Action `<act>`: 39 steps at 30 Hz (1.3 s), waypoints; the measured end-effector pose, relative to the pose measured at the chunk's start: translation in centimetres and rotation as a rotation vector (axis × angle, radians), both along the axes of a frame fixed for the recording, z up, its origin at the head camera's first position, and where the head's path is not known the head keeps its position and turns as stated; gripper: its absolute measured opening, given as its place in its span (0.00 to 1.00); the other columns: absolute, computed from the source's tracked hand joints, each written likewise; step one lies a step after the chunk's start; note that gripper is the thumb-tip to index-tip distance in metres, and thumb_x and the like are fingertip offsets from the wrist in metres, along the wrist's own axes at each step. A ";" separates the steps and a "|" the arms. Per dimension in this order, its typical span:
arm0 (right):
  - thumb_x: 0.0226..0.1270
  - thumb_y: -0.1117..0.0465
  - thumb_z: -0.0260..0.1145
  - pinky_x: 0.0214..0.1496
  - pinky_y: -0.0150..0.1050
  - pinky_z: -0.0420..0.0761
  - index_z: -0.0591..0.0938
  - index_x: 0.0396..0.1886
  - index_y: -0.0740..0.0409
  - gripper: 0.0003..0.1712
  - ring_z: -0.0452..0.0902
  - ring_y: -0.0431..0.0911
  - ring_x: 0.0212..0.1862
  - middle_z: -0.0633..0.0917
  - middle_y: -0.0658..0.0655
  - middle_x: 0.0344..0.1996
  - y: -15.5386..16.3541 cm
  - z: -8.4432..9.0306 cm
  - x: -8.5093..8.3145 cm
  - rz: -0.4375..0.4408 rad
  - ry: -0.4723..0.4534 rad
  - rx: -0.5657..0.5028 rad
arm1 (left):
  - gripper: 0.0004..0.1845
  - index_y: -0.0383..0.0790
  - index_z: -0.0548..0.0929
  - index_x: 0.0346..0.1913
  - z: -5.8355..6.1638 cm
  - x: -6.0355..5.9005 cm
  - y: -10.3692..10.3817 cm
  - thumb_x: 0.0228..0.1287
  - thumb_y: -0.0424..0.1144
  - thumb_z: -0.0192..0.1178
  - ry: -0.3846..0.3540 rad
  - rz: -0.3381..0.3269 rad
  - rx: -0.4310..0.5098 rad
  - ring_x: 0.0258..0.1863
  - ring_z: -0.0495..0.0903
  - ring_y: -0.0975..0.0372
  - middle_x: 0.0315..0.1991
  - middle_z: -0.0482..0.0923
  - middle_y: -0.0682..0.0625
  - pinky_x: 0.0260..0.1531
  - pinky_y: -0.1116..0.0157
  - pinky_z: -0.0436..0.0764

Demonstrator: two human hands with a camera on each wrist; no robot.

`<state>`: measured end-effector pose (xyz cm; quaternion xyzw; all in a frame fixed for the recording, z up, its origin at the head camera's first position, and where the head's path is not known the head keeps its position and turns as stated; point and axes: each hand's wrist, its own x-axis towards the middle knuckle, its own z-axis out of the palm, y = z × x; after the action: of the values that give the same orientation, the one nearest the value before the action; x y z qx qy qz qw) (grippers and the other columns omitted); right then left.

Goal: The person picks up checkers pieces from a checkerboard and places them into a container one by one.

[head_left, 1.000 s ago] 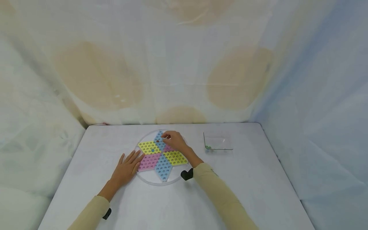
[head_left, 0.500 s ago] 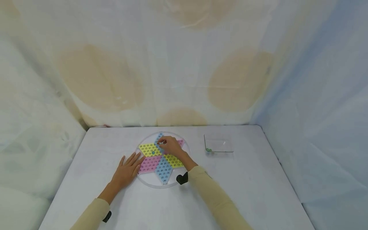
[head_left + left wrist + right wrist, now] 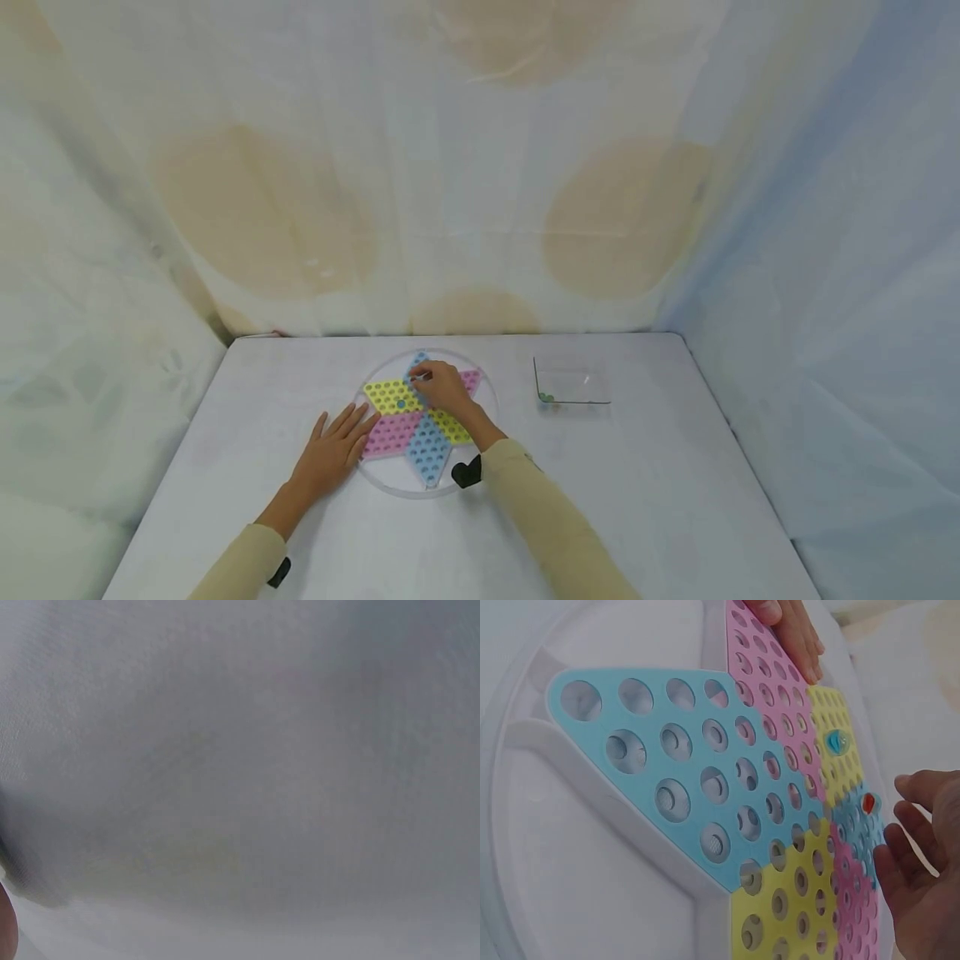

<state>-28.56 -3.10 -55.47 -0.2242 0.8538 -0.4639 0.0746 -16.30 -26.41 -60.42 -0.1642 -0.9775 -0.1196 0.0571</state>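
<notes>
A star-shaped Chinese checkers board (image 3: 388, 436) in blue, yellow and pink lies on the table inside a clear round tray. My left hand (image 3: 333, 450) rests flat with spread fingers at its left edge, the fingertips by the pink section. Over the far blue section hovers my right hand (image 3: 440, 387), thumb and fingers bent and slightly apart. In the right wrist view, a clear marble with red inside (image 3: 868, 802) sits on the blue section just off those fingertips, with a visible gap. A blue marble (image 3: 837, 742) sits in the yellow section. The left wrist view is mostly blurred pale surface.
To the right of the board stands a clear rectangular box (image 3: 573, 402) with a few green marbles (image 3: 546, 397) in its corner. White cloth covers the table (image 3: 645, 483). Pale curtains (image 3: 480, 208) hang at the back and both sides.
My right hand has shifted a little left and nearer over the far blue section. The left hand stays in place. The whole view has dropped slightly in the frame.
</notes>
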 end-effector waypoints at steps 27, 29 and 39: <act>0.67 0.69 0.64 0.29 0.34 0.74 0.86 0.51 0.62 0.14 0.73 0.41 0.30 0.82 0.52 0.36 -0.4 -1.2 -0.2 -0.044 0.062 0.045 | 0.27 0.49 0.66 0.76 -0.2 -0.6 0.3 0.79 0.48 0.45 -0.028 0.006 -0.039 0.77 0.50 0.49 0.77 0.57 0.46 0.71 0.39 0.42; 0.67 0.69 0.64 0.26 0.32 0.72 0.86 0.50 0.63 0.14 0.70 0.39 0.28 0.81 0.52 0.34 -0.3 -1.2 -0.2 -0.040 0.073 0.033 | 0.27 0.49 0.65 0.76 -0.1 -0.7 0.2 0.80 0.49 0.45 -0.031 0.008 -0.043 0.77 0.49 0.49 0.77 0.56 0.47 0.71 0.39 0.42; 0.70 0.72 0.60 0.36 0.36 0.71 0.85 0.50 0.66 0.14 0.70 0.44 0.35 0.83 0.58 0.43 -0.6 -0.3 0.2 -0.057 0.038 0.067 | 0.26 0.48 0.66 0.76 0.1 -0.5 0.3 0.79 0.47 0.46 -0.018 0.009 -0.040 0.76 0.51 0.48 0.77 0.57 0.46 0.71 0.38 0.44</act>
<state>-28.35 -3.67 -55.79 -0.2061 0.8761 -0.4326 0.0527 -16.83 -26.12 -60.29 -0.1600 -0.9808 -0.1014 0.0457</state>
